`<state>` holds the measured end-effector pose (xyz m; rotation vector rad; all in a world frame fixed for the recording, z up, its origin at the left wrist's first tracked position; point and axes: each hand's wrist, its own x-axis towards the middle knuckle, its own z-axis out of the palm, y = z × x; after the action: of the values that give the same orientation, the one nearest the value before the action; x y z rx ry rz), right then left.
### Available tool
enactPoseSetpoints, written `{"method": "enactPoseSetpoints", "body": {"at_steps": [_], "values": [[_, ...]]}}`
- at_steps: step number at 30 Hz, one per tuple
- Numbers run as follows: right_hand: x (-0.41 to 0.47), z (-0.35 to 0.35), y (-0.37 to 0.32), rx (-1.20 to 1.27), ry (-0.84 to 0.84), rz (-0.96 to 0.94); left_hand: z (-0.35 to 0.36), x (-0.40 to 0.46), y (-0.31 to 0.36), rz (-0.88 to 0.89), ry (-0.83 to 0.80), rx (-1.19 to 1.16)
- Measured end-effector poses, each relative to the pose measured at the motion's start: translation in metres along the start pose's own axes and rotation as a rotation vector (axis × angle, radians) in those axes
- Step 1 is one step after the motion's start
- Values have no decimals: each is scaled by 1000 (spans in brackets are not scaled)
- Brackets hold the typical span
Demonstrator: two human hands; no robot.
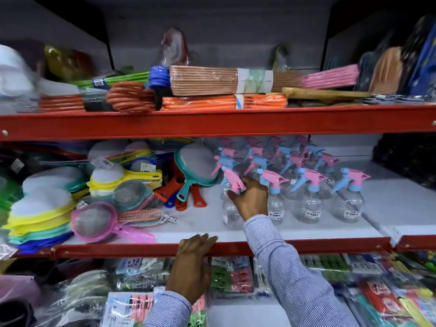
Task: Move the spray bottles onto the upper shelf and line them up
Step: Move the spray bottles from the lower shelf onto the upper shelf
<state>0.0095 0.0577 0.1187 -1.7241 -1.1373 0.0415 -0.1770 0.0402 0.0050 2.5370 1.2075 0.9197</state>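
Note:
Several clear spray bottles with pink and blue trigger heads stand on the white middle shelf point(203, 230), in rows at centre right. My right hand point(250, 199) grips the neck of the front-left spray bottle point(230, 213), just under its pink head. To its right stand three front-row bottles, one point(276, 206) close to my wrist, another point(311, 208), and the rightmost point(349, 206). More bottles crowd behind them. My left hand point(193, 260) rests flat on the red front edge point(118, 250) of this shelf, holding nothing.
The top shelf point(212, 121) holds bundled orange, brown and pink sticks. Left of the bottles lie plastic strainers point(94, 220) and a teal sieve point(195, 166). Packaged goods point(236, 277) fill the shelf below. Bare white shelf lies to the right of the bottles.

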Motion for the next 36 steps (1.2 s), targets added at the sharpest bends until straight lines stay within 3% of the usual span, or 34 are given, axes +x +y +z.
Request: {"method": "enactPoseSetpoints", "body": {"at_steps": [21, 36], "values": [[-3, 22, 11, 314, 99, -19, 1, 0, -2, 2, -18, -14], [-40, -5, 39, 122, 97, -111, 0, 4, 2, -36, -44, -9]]}}
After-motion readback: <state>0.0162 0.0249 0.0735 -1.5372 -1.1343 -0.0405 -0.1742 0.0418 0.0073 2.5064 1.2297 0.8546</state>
